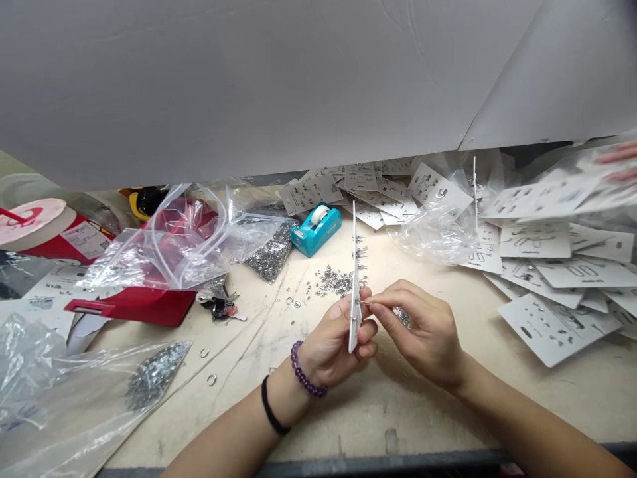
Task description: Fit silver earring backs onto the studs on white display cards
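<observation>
My left hand (336, 342), with a purple bead bracelet and a black band at the wrist, grips a white jewelry card (354, 265) held edge-on and upright. Small metal earrings (361, 253) stick out from the card's right face. Thumb and forefinger of my right hand (423, 332) are pinched at a tiny metal piece against the lower part of that face; its exact kind is too small to make out. Behind the card, a pile of small metal bits (334, 281) lies on the table (239, 411).
A teal tape dispenser (316, 229) stands behind the pile. Filled jewelry cards (560, 318) are heaped at right, where another person's hand (620, 162) moves, blurred. Plastic bags (164, 245), a red case (134, 305), keys (219, 302) and a bucket (54, 229) occupy the left.
</observation>
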`<state>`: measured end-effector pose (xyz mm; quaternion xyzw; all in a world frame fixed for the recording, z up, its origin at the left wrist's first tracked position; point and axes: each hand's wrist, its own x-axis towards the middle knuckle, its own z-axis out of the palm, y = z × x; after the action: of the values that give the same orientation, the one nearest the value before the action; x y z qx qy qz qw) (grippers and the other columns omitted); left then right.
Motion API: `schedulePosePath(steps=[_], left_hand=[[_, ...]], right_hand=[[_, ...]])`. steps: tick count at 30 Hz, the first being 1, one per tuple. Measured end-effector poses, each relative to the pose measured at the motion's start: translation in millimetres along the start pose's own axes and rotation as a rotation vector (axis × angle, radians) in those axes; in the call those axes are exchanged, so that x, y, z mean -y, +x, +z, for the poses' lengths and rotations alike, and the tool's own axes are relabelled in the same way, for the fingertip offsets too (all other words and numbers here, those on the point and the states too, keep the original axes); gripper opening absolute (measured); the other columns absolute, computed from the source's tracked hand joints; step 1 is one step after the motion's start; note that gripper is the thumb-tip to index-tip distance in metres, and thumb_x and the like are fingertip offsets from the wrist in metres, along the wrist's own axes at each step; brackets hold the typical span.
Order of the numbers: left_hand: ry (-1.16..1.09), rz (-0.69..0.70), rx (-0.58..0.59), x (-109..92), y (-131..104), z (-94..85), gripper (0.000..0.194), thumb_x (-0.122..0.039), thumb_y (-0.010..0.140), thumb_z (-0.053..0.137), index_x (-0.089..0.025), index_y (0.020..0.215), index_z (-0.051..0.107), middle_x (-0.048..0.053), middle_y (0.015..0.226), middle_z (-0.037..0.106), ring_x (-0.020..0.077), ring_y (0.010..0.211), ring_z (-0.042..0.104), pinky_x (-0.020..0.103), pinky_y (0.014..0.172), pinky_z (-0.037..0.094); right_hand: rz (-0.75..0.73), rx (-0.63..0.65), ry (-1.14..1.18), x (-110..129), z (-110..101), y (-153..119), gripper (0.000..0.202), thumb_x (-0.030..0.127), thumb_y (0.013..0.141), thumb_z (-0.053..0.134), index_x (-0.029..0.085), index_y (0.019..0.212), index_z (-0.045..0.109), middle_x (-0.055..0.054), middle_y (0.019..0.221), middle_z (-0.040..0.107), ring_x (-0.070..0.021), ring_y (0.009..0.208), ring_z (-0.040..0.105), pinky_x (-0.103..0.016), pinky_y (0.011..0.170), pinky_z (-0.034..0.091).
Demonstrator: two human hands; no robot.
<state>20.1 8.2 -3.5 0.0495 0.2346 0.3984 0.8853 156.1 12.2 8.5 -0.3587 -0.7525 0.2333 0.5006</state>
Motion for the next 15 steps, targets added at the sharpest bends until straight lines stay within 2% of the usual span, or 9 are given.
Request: schedulePosePath(steps=[15], left_hand=[[0.041, 0.053, 0.013, 1.3, -0.5, -1.2, 0.040, -0.025, 0.053, 0.080, -0.017, 0.084, 0.057, -0.005, 0.060, 0.051, 0.0020, 0.044, 0.043, 0.011, 0.039, 0.035]], right_hand=[[-0.076, -0.016, -0.064, -1.5, -0.5, -2.9, 0.021, 0.003, 0.076, 0.054, 0.015, 0.091, 0.061, -0.004, 0.074, 0.062, -0.0125, 0.067, 0.058, -0.025, 0.057, 0.050]])
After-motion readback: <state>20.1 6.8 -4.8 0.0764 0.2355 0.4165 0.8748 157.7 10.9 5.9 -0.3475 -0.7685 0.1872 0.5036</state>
